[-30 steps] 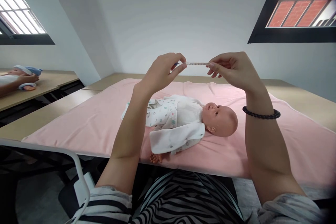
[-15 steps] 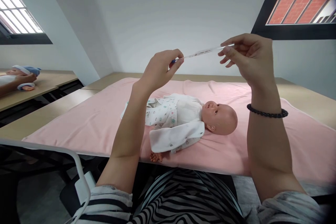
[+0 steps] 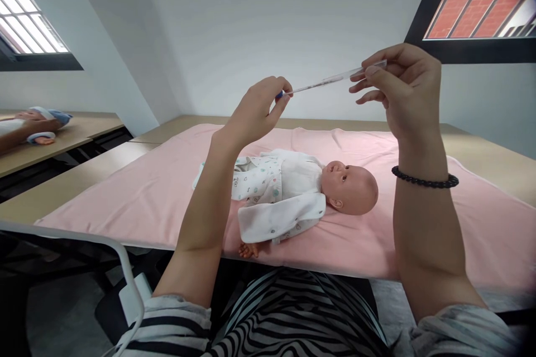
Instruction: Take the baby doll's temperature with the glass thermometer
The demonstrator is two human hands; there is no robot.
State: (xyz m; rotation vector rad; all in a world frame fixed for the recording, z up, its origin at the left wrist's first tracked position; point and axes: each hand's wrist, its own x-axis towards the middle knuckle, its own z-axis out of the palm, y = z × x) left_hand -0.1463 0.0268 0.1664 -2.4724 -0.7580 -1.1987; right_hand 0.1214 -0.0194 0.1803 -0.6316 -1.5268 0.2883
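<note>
My left hand (image 3: 257, 109) pinches the blue end (image 3: 279, 95) of a thin glass thermometer (image 3: 312, 86) above the bed. A clear plastic tube (image 3: 347, 74) surrounds the thermometer's far part, and my right hand (image 3: 412, 86) grips that tube between thumb and fingers. The two are in line, tilted up to the right. Beneath them a baby doll (image 3: 349, 188) lies on its back, head to the right, in a white printed top (image 3: 285, 215). One small doll hand (image 3: 249, 250) pokes out at the near edge.
A pink sheet (image 3: 125, 206) covers the table under the doll. At the far left, another person's hand (image 3: 46, 124) touches a second doll in a blue hat (image 3: 61, 116) on another table. A white metal rail (image 3: 125, 262) curves at my lower left.
My right hand has shifted slightly up and right with the clear tube, so the tube has slid farther along the thermometer. My left hand is almost still.
</note>
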